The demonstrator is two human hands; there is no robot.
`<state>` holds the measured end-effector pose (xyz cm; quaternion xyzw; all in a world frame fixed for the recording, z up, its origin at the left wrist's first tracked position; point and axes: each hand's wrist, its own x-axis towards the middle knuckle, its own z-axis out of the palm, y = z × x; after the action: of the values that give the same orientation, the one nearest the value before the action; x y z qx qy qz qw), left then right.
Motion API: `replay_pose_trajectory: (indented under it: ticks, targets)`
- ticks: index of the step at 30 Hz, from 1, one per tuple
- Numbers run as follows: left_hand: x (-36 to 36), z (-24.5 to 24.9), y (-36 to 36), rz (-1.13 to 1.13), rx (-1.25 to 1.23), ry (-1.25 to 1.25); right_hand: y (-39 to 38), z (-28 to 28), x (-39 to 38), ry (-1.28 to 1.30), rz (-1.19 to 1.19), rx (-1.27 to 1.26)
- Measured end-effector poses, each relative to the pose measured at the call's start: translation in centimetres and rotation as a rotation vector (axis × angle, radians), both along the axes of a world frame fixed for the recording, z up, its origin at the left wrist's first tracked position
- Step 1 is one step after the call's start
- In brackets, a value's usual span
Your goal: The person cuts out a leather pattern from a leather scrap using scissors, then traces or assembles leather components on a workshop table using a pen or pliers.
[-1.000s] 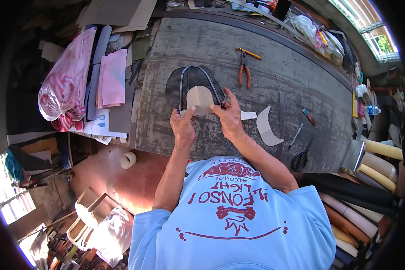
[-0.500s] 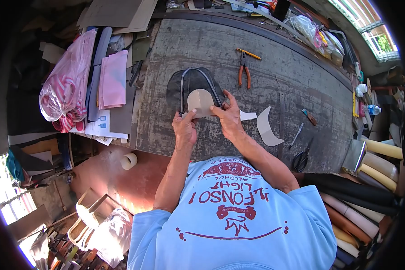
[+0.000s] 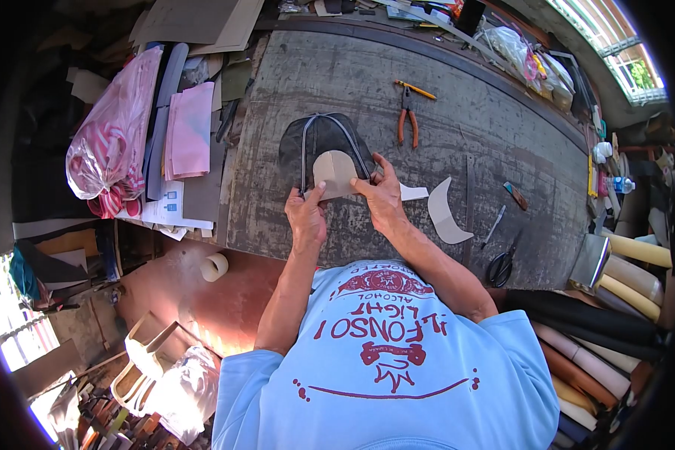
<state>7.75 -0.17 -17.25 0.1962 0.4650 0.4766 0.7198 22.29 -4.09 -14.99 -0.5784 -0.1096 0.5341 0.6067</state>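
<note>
A black piece with pale piping (image 3: 296,154) lies near the middle of the worktable, with a rounded beige card piece (image 3: 334,171) over its lower middle. My left hand (image 3: 307,213) pinches the lower left corner of the card, thumb on top. At the lower right, my right hand (image 3: 383,196) grips the card and the black piece's edge, with its thumb on the card. The fingertips beneath are partly hidden. A small white piece (image 3: 413,193) lies just right of my right hand, beside a curved beige card (image 3: 447,216).
Orange-handled pliers (image 3: 407,126) touch a yellow pencil (image 3: 415,89) further back on the worktable (image 3: 337,67). A cutter (image 3: 515,196), a pen (image 3: 493,226) and black scissors (image 3: 502,267) lie at the right. Pink cloth (image 3: 188,132) and a plastic bag (image 3: 112,142) are at the left.
The card and the black piece have shifted very slightly toward my body. Both hands keep nearly the same position and grip.
</note>
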Motion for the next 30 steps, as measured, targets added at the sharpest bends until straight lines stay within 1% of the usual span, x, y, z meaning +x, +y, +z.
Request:
replay_pose_trajectory:
  ticks: [3,6,12,15,19,24,28,30]
  targets:
    - [0.0,0.4,-0.3,0.019,-0.037,-0.002,-0.3,-0.1,0.0,-0.003,0.012,-0.017]
    - [-0.6,-0.7,-0.7,0.036,-0.099,-0.057,-0.7,-0.7,-0.1,0.015,0.016,-0.046]
    - [-1.3,-1.0,-1.3,0.031,-0.152,-0.111,-1.4,-1.5,-0.1,0.033,0.043,-0.056]
    - [-2.1,-3.0,-1.9,0.003,-0.176,-0.14,-2.1,-2.1,0.0,0.031,0.06,-0.089]
    - [-2.6,-4.1,-2.9,-0.031,-0.162,-0.17,-3.0,-3.2,0.0,0.049,0.089,-0.117]
    - [-3.4,-4.9,-4.2,-0.039,-0.112,-0.201,-4.3,-4.9,-0.1,0.116,0.115,-0.069]
    - [-4.2,-5.3,-4.9,-0.092,-0.108,-0.203,-5.6,-5.6,-0.4,0.105,0.126,-0.053]
    - [-4.6,-5.9,-5.3,-0.123,-0.102,-0.188,-6.4,-5.9,-0.7,0.15,0.13,-0.036]
